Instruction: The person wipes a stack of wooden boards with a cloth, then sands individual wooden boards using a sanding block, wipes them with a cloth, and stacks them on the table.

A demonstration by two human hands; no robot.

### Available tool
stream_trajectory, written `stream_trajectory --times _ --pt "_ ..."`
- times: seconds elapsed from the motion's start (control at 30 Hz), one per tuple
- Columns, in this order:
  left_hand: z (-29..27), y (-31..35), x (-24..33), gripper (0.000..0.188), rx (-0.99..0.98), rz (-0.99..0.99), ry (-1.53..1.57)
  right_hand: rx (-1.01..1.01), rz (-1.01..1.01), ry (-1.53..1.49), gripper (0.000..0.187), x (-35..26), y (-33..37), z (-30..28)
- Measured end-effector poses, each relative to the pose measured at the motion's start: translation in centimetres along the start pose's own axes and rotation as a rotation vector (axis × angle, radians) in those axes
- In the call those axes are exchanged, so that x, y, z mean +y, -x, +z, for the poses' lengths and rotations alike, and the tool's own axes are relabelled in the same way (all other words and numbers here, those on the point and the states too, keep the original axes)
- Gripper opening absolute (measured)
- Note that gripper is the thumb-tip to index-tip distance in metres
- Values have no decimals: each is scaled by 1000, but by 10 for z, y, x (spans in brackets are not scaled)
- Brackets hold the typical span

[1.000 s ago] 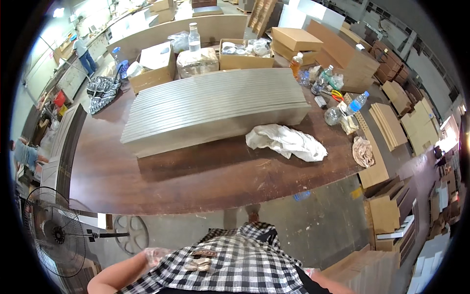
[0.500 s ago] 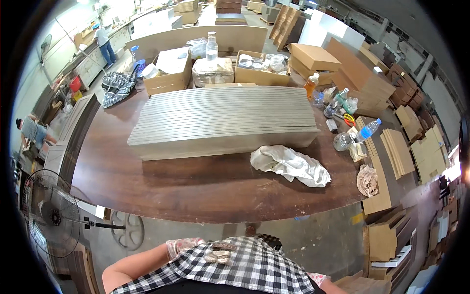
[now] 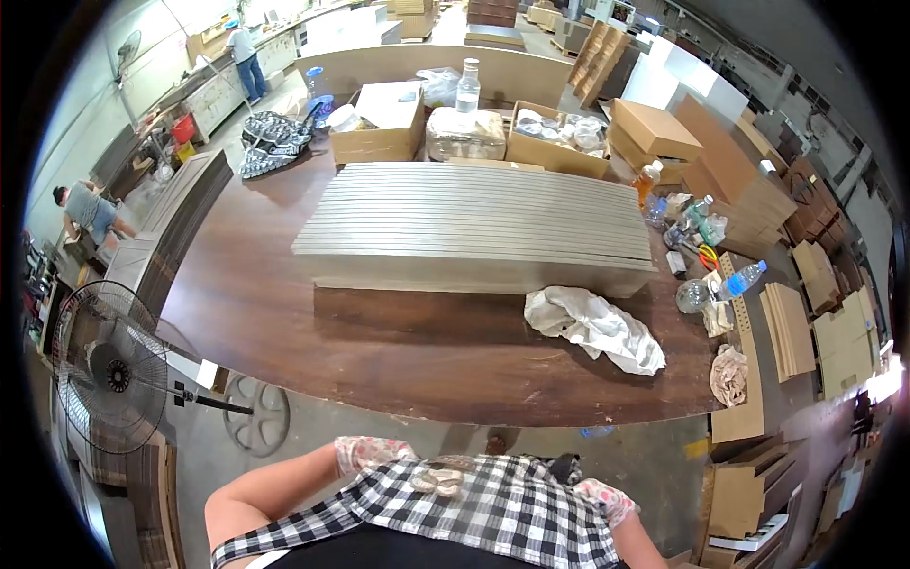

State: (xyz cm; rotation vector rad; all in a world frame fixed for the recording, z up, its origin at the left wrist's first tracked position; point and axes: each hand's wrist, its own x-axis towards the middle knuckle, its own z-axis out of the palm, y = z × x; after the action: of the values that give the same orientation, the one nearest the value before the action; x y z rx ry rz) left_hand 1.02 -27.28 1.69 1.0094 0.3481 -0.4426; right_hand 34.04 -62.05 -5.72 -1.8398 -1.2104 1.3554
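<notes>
My left hand (image 3: 372, 453), in a white glove with a pink pattern, is at the left side of my black-and-white checked apron (image 3: 512, 507). Its fingers are partly hidden by the apron cloth. On the apron's right side is my right hand (image 3: 607, 499), gloved the same way, and its fingers cannot be made out clearly. Beyond the apron, a long row of flat grey panels (image 3: 479, 213) lies close together on the dark brown table (image 3: 379, 370). A crumpled white cloth (image 3: 597, 327) rests at the panels' near right corner.
Bottles (image 3: 744, 279), red-and-yellow scissors (image 3: 708, 256) and a crumpled beige cloth (image 3: 729, 375) lie along the table's right side. Cartons (image 3: 379, 144) and a patterned bag (image 3: 275, 142) are at the back. A fan (image 3: 116, 370) stands left; two people work in the far left.
My view has turned, so the table and panels appear further right. My right gloved hand has come further into view at the apron's side, and the left one shows more too.
</notes>
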Motion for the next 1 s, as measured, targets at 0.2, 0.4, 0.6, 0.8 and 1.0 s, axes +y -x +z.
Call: stream_trajectory --times 0.2,0.4,0.6,0.8,1.0 --pt "6 25 11 14 149 -49 -398 -365 189 221 27 -71 1 -9" --pt "1 27 21 13 146 -87 -629 -399 452 89 41 -18 42 28" --pt "-16 7 66 20 102 84 -929 -240 231 -165 24 -49 28 1" --pt "-10 -43 92 30 180 185 -813 691 128 -471 12 -68 -73 -90" --pt "0 -85 128 32 425 8 -479 1139 -136 518 57 -71 -173 -175"
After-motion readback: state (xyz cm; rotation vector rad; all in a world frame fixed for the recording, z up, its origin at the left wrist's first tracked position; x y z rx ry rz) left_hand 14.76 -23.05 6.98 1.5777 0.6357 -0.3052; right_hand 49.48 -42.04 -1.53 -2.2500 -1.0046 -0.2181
